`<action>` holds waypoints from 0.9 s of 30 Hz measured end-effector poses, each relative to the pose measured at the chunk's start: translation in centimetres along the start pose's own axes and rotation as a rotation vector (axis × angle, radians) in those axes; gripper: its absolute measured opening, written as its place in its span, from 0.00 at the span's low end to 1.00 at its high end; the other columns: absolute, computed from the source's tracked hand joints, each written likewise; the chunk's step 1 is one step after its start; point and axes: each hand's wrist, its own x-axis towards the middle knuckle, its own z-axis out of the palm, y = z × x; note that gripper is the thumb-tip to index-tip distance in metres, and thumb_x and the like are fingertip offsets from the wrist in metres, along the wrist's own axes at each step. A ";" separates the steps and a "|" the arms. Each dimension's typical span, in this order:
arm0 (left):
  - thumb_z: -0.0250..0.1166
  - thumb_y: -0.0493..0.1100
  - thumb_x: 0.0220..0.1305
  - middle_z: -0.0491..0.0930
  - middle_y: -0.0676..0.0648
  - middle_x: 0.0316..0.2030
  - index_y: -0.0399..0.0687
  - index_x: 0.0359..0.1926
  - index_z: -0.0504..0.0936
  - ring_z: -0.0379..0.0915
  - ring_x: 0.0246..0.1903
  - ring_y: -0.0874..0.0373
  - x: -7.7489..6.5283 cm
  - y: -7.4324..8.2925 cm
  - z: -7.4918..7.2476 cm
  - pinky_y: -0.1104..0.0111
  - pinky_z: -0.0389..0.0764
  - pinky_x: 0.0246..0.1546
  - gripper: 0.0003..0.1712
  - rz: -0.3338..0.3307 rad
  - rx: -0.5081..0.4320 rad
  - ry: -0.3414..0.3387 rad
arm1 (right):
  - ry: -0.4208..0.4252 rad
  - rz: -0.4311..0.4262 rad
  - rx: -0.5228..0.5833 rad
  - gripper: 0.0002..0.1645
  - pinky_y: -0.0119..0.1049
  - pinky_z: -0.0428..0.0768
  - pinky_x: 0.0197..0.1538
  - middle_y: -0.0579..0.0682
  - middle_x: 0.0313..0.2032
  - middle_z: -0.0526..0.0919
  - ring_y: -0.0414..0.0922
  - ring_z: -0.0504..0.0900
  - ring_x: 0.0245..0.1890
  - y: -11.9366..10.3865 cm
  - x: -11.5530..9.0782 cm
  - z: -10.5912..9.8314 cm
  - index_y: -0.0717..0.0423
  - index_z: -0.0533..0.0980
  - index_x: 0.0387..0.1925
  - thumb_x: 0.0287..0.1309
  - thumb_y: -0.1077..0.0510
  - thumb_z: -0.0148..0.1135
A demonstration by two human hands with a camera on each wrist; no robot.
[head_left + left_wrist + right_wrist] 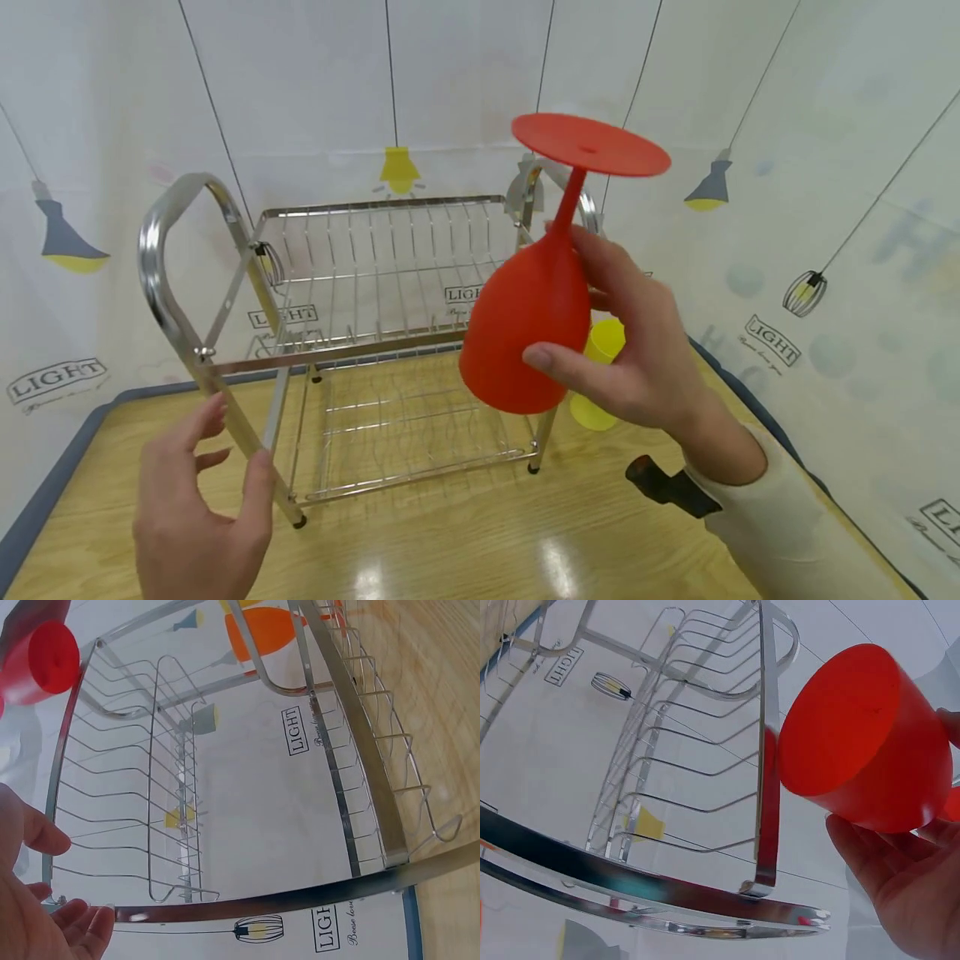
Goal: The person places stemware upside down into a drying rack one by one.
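A pale cloth backdrop (465,83) takes up the most space, rising behind and to both sides, printed with hanging lamps (399,171) and the word LIGHT. Below it is the worktop (420,542), light wood grain with a shine of reflected light near its front.

On the worktop stands a metal dish rack (360,348) with two wire tiers, curved tubular ends and black feet. Its upper tier has a row of bent wire dividers.

The red goblet (536,317) is held in the air in front of the rack's right part, upside down and leaning, foot uppermost and bowl mouth downward. Whether its rim touches the rack cannot be told.

The right hand (637,350), coming from a white sleeve (787,508), has its grip pinching the red goblet: thumb on the near side of the bowl, fingers behind it close to the stem. The left hand (195,508) is beside the rack's left end, its grip spread with nothing in it; I cannot tell whether the fingertips touch the frame.

A yellow goblet (606,340) stands on the worktop to the rack's right, partly hidden behind the right hand. The left wrist view also shows an orange cup (262,634) beyond the rack. Smallest is a black fitting (671,487) at the right wrist.
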 end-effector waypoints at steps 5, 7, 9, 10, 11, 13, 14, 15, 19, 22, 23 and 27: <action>0.62 0.28 0.53 0.72 0.35 0.51 0.39 0.67 0.68 0.65 0.53 0.70 0.5 0.1 -0.3 0.88 0.68 0.50 0.36 -0.080 0.030 -0.011 | 0.020 -0.043 -0.004 0.49 0.35 0.85 0.49 0.60 0.53 0.80 0.48 0.79 0.52 0.2 1.8 0.3 0.69 0.63 0.65 0.58 0.36 0.62; 0.61 0.30 0.55 0.73 0.40 0.50 0.39 0.67 0.67 0.64 0.53 0.71 0.6 -0.1 -0.4 0.87 0.69 0.51 0.36 -0.086 0.033 -0.017 | 0.030 -0.053 -0.028 0.47 0.36 0.85 0.49 0.59 0.53 0.79 0.47 0.79 0.53 0.5 2.4 0.4 0.69 0.63 0.65 0.57 0.41 0.66; 0.61 0.30 0.54 0.73 0.46 0.50 0.40 0.67 0.67 0.63 0.52 0.73 0.7 -0.3 -0.3 0.88 0.69 0.51 0.36 -0.085 0.034 -0.006 | 0.040 -0.059 -0.061 0.45 0.37 0.85 0.49 0.58 0.54 0.79 0.47 0.78 0.54 0.8 3.0 0.6 0.68 0.63 0.66 0.54 0.48 0.70; 0.61 0.29 0.54 0.72 0.52 0.50 0.40 0.67 0.67 0.63 0.52 0.73 0.8 -0.4 -0.2 0.88 0.69 0.51 0.37 -0.090 0.030 -0.005 | 0.044 -0.059 -0.078 0.45 0.38 0.85 0.49 0.58 0.54 0.79 0.46 0.78 0.54 1.0 3.2 0.8 0.67 0.63 0.66 0.52 0.52 0.71; 0.61 0.29 0.54 0.71 0.53 0.50 0.42 0.68 0.67 0.63 0.52 0.73 0.9 -0.4 -0.2 0.88 0.69 0.51 0.37 -0.102 0.032 -0.003 | 0.048 -0.053 -0.099 0.44 0.38 0.85 0.49 0.58 0.54 0.78 0.46 0.78 0.54 1.1 3.4 0.9 0.67 0.63 0.66 0.51 0.55 0.71; 0.62 0.27 0.53 0.70 0.54 0.51 0.45 0.68 0.67 0.63 0.52 0.74 1.1 -0.4 0.0 0.89 0.70 0.50 0.39 -0.126 0.027 0.006 | 0.062 -0.024 -0.127 0.44 0.40 0.85 0.48 0.57 0.55 0.78 0.45 0.77 0.54 1.3 3.8 1.4 0.67 0.62 0.65 0.50 0.58 0.72; 0.62 0.26 0.53 0.71 0.49 0.51 0.48 0.69 0.67 0.63 0.51 0.74 1.2 -0.4 0.1 0.90 0.70 0.49 0.40 -0.145 0.026 0.007 | 0.068 -0.001 -0.134 0.44 0.40 0.85 0.48 0.57 0.55 0.78 0.45 0.77 0.54 1.4 4.0 1.6 0.67 0.62 0.65 0.50 0.59 0.72; 0.62 0.27 0.54 0.71 0.49 0.52 0.50 0.69 0.66 0.64 0.51 0.73 1.3 -0.5 0.2 0.90 0.70 0.48 0.41 -0.162 0.023 -0.001 | 0.074 0.025 -0.138 0.43 0.41 0.85 0.48 0.56 0.55 0.78 0.45 0.76 0.54 1.4 4.2 1.9 0.66 0.62 0.65 0.50 0.58 0.72; 0.62 0.28 0.57 0.69 0.43 0.55 0.59 0.71 0.61 0.64 0.50 0.71 1.5 -0.8 0.6 0.88 0.71 0.46 0.43 -0.243 -0.003 -0.046 | 0.064 0.181 -0.124 0.42 0.40 0.83 0.49 0.53 0.56 0.77 0.44 0.74 0.55 1.4 4.9 2.7 0.63 0.62 0.64 0.52 0.57 0.71; 0.61 0.29 0.59 0.69 0.45 0.55 0.58 0.71 0.61 0.65 0.50 0.70 1.6 -1.0 0.8 0.88 0.71 0.45 0.41 -0.265 -0.018 -0.063 | 0.038 0.267 -0.129 0.42 0.36 0.83 0.50 0.52 0.57 0.75 0.43 0.72 0.56 1.6 5.6 3.3 0.61 0.61 0.65 0.53 0.55 0.70; 0.60 0.29 0.59 0.70 0.46 0.54 0.56 0.71 0.62 0.65 0.50 0.70 1.7 -1.1 0.9 0.88 0.71 0.45 0.40 -0.261 -0.019 -0.060 | 0.029 0.284 -0.132 0.42 0.35 0.83 0.50 0.52 0.58 0.74 0.43 0.71 0.57 1.7 5.7 3.5 0.61 0.60 0.65 0.54 0.55 0.70; 0.58 0.27 0.59 0.72 0.56 0.46 0.44 0.66 0.70 0.68 0.46 0.73 2.2 -1.6 1.0 0.91 0.73 0.42 0.32 -0.219 -0.023 -0.014 | -0.010 0.376 -0.149 0.44 0.37 0.83 0.52 0.51 0.60 0.72 0.44 0.70 0.60 2.2 6.4 4.1 0.58 0.58 0.67 0.54 0.55 0.70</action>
